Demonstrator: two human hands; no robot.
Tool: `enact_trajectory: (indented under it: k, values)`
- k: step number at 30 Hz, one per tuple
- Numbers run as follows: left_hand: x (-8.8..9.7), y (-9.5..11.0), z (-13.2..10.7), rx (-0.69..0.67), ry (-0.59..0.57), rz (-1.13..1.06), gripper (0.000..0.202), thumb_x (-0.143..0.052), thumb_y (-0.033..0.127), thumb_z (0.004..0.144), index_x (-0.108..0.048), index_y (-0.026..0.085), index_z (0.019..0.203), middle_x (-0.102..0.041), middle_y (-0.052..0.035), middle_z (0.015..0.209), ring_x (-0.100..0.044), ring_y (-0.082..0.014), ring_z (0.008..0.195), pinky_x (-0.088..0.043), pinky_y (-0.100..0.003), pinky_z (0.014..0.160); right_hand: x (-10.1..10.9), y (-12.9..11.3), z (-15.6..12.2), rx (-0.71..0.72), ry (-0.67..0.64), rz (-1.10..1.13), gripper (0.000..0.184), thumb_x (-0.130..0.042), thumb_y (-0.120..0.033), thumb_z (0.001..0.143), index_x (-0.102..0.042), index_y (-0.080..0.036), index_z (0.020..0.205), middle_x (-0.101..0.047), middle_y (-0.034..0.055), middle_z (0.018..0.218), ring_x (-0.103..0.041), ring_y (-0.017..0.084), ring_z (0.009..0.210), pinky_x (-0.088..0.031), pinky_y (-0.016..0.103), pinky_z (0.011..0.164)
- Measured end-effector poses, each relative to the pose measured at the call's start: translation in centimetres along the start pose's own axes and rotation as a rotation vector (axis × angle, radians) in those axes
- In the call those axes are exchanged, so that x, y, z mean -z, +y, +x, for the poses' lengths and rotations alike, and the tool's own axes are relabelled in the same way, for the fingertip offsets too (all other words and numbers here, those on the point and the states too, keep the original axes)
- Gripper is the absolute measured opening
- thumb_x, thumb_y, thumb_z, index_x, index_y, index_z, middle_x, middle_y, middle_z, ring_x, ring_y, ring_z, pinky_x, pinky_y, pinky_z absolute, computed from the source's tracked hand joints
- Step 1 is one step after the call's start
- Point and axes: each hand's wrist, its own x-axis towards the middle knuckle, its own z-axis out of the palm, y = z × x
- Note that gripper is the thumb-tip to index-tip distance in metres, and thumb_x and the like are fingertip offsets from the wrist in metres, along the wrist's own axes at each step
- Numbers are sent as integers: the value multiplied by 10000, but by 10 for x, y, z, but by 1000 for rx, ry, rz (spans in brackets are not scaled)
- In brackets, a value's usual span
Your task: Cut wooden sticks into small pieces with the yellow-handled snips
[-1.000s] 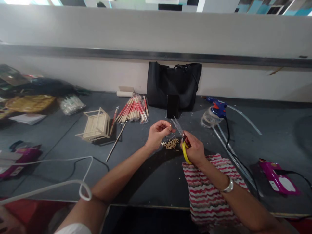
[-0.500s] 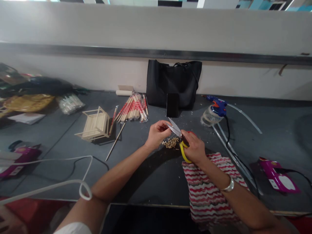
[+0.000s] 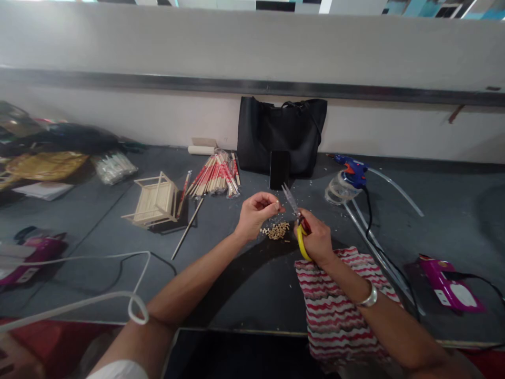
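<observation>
2 bare hands are seen from above at a dark grey table (image 3: 256, 300). A pair of yellow-handled scissors (image 3: 302, 243) is grasped by the right hand (image 3: 316, 239), with the fingers wrapped around the handles. Between the thumb and fingertips of the left hand (image 3: 255, 216), a small pale piece (image 3: 278, 203) is pinched; it is mostly hidden by the fingers, so its long axis cannot be told.

The piece is held just to the left of the blades (image 3: 291, 199), apart from them. The blades are slanted away from the person and slightly leftward, so their tips are aimed past the piece toward a black phone (image 3: 280, 170), which is propped against a black bag (image 3: 260, 137). How far the blades are parted cannot be told. The piece is carried by the left hand, while the right hand is nearer the blades.

Below the gap between the hands, a pile of short wooden bits (image 3: 276, 230) is spread on the table. A striped cloth (image 3: 335, 310) is laid under the right forearm.
</observation>
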Motion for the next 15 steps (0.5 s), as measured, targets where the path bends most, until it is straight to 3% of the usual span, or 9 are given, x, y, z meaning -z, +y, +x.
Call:
enact_trajectory:
  k: [5,15]
  values:
    - [2,3,1,-19,-51,-67,331,-874,366,634,-621,166,709,-714,-19,802,-655,-105,633,-582,-276,678,2,-1,5,-31,40,24,270,-520,-260,866,-686,-200,1070,-657,-14,682,-581,134,545,-533,250,599]
    - [5,6,5,-68,-8,-18,259,-865,285,613,-637,176,672,-698,2,752,-613,-88,620,-538,-235,606,0,0,4,63,80,8,286,-524,-273,877,-700,-179,1082,-691,10,710,-623,144,575,-551,254,606]
